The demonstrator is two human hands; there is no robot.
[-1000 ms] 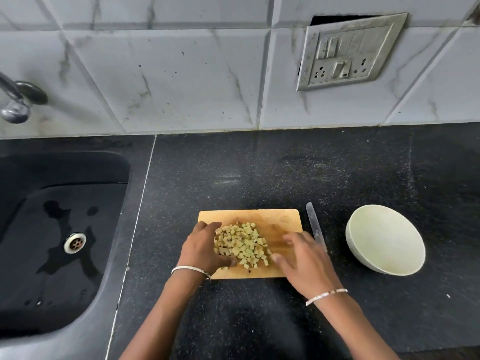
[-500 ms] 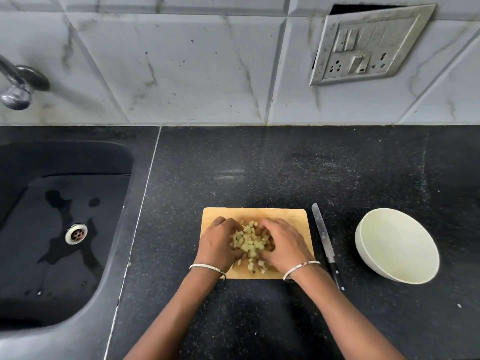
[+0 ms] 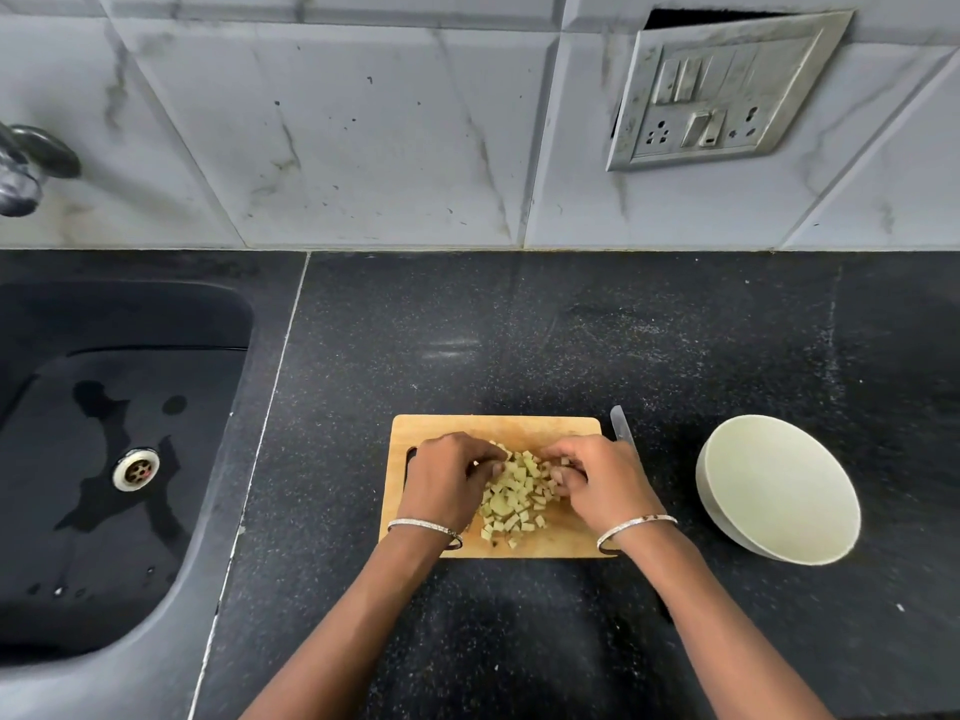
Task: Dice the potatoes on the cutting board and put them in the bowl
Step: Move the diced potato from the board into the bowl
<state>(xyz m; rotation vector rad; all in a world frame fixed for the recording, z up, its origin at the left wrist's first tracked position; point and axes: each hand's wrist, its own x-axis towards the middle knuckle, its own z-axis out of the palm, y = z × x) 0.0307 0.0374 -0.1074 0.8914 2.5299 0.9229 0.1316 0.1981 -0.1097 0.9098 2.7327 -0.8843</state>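
Note:
A heap of pale diced potato [image 3: 514, 493] lies in the middle of the wooden cutting board [image 3: 519, 426]. My left hand [image 3: 447, 480] cups the heap from the left, fingers curled round the cubes. My right hand [image 3: 597, 478] cups it from the right in the same way, its fingertips in the cubes. A few loose cubes lie near the board's front edge. The pale green bowl [image 3: 779, 488] stands tilted on the counter to the right of the board, with nothing in it. A knife [image 3: 621, 431] lies along the board's right edge, mostly hidden by my right hand.
The black speckled counter [image 3: 519, 330] stretches behind the board to a tiled wall with a switch plate [image 3: 722, 90]. A dark sink [image 3: 119, 459] with a wet floor and drain lies to the left, a tap [image 3: 26, 168] above it.
My right hand came in from the board's right edge to the heap. Both hands have pushed the cubes together and now close round them from either side.

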